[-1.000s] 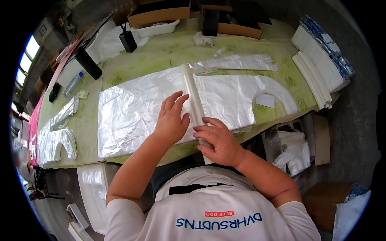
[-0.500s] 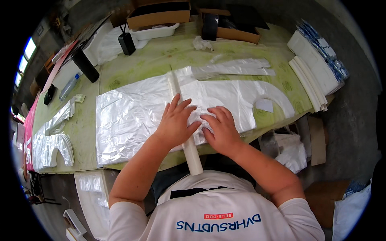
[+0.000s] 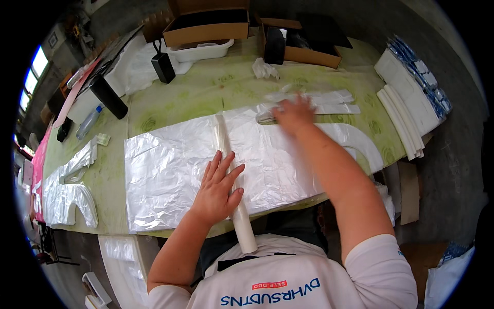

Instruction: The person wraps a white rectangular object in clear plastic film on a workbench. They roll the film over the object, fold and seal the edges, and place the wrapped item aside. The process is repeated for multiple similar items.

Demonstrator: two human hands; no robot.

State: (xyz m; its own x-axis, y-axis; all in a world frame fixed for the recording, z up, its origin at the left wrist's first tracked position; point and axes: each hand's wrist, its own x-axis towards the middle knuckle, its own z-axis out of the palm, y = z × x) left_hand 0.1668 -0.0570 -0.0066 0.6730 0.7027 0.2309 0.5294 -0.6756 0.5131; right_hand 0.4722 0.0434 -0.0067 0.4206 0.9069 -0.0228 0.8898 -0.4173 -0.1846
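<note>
A stack of thin, shiny, clear plastic film (image 3: 164, 170), cut like an apron with a curved opening at its right end, lies wrinkled along the near side of the table. Across it, pointing toward me, rests a pale cream tube (image 3: 243, 226) whose near end sticks out past the table edge. My left hand (image 3: 215, 193) lies on the tube with fingers stretched and apart. Over the long far strips of the film (image 3: 334, 103) is my right hand (image 3: 297, 116), its fingers smeared by motion. Whether it grips the strips is unclear.
The green-patterned tablecloth (image 3: 195, 92) covers the table. Behind are cardboard boxes (image 3: 206, 28), a white tray (image 3: 206, 51) and a black holder (image 3: 163, 67). At left stand a black cylinder (image 3: 109, 97), a bottle (image 3: 88, 123) and folded film (image 3: 77, 185); white rolls (image 3: 399, 121) lie right.
My right hand has left the film beside the tube and moved away from me to the far strips. My left hand stays on the tube. The whole view has shifted slightly.
</note>
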